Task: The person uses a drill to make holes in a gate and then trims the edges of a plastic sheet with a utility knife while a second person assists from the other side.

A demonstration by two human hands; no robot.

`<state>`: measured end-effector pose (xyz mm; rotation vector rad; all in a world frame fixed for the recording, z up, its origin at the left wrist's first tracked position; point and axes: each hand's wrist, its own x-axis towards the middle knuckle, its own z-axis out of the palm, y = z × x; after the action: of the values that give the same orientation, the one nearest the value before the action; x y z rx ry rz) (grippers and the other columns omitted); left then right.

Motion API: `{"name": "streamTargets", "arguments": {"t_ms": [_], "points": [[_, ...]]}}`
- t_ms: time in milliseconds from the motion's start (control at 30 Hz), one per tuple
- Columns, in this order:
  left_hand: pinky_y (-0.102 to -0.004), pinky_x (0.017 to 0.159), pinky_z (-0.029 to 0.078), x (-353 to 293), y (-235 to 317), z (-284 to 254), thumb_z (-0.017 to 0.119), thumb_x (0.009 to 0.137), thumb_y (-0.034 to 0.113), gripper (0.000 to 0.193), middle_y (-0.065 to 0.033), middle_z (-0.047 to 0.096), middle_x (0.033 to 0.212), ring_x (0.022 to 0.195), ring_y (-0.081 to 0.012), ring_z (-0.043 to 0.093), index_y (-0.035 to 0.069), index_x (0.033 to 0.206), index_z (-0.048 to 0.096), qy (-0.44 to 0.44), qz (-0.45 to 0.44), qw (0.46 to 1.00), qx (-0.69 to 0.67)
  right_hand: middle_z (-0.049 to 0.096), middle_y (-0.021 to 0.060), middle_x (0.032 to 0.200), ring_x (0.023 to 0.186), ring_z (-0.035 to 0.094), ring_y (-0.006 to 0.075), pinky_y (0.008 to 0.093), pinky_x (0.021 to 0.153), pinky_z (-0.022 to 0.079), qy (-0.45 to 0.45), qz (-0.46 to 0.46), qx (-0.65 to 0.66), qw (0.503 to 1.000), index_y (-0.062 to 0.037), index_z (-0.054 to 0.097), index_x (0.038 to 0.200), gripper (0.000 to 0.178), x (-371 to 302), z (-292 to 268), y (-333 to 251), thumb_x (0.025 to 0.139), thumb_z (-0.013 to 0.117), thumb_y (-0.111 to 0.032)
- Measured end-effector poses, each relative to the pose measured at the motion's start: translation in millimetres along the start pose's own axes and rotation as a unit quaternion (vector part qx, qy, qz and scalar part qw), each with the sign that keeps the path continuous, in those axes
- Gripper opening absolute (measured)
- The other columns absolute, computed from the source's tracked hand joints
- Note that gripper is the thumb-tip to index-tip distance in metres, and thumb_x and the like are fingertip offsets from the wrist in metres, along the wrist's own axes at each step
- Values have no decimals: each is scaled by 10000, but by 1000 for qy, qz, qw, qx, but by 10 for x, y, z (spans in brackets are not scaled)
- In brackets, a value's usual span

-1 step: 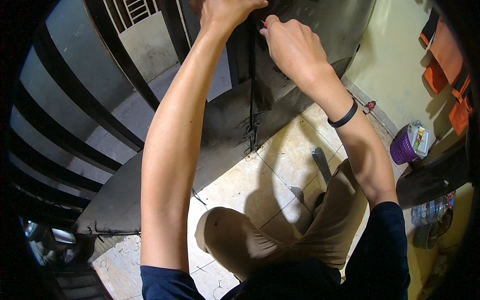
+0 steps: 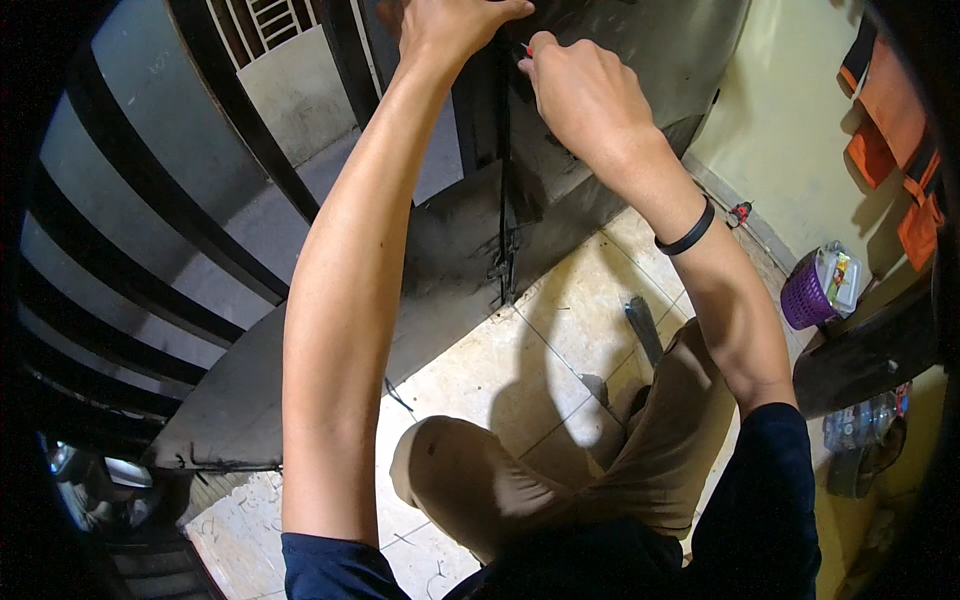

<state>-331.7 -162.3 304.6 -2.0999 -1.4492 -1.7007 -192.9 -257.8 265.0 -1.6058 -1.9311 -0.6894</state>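
Observation:
At the upper edge of the view, my left hand (image 2: 452,22) is by the black metal gate (image 2: 440,235), its thumb stretched to the right. Its other fingers are cut off or in shadow, so whether they grip the gate cannot be told. My right hand (image 2: 592,92), wearing a black wristband (image 2: 688,228), is closed in a pinch just right of the gate's upright seam (image 2: 505,190). Between its thumb and finger shows the end of a small red tool (image 2: 528,50) with a thin metal tip. Most of that tool is hidden inside the hand.
Black bars (image 2: 160,190) slant across the left side. Below the gate lies a tiled floor (image 2: 470,365), where my bent knees show. To the right are a purple basket (image 2: 806,292), a plastic bottle (image 2: 858,425) and orange-and-black cloth (image 2: 893,120) against a pale wall (image 2: 778,130).

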Motion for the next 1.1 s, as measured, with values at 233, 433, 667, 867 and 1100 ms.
{"name": "streamTargets", "arguments": {"t_ms": [233, 433, 667, 867, 1100], "points": [[-513, 908, 599, 30, 63, -52, 1014, 690, 444, 774, -366, 738, 1097, 1087, -479, 746, -132, 1079, 671, -27, -38, 999, 10, 785, 261, 979, 949, 796, 430, 503, 811, 666, -13, -9, -16, 1000, 52, 705, 1106, 202, 106, 95, -11, 1000, 585, -73], [-517, 868, 610, 26, 89, -90, 1017, 694, 429, 754, -379, 735, 1071, 1056, -482, 756, -144, 1044, 674, -34, -44, 998, 1, 780, 258, 960, 932, 799, 423, 490, 796, 669, 5, -14, -16, 1000, 43, 692, 1064, 159, 109, 153, -35, 992, 595, -60], [-516, 916, 606, 12, 61, -49, 1013, 695, 425, 739, -361, 744, 1084, 1066, -478, 755, -126, 1060, 683, -18, -19, 1000, -4, 778, 256, 927, 916, 803, 425, 482, 789, 670, 9, 17, -16, 1000, 26, 662, 1045, 119, -7, 142, -85, 997, 609, -70], [-514, 924, 604, 36, 46, -79, 1013, 695, 421, 747, -361, 746, 1083, 1070, -480, 753, -133, 1071, 682, -30, -27, 999, 1, 776, 258, 899, 903, 802, 429, 489, 769, 669, 5, 18, -3, 1000, 27, 653, 1042, 122, -119, 114, -79, 1008, 605, -79], [-506, 918, 602, 37, 54, -70, 1014, 697, 435, 774, -362, 743, 1079, 1065, -481, 752, -143, 1080, 671, -39, -22, 999, 15, 772, 274, 903, 905, 795, 451, 506, 771, 666, 4, 12, -12, 1000, 35, 654, 1017, 117, -35, 188, -67, 995, 603, -68]]}}
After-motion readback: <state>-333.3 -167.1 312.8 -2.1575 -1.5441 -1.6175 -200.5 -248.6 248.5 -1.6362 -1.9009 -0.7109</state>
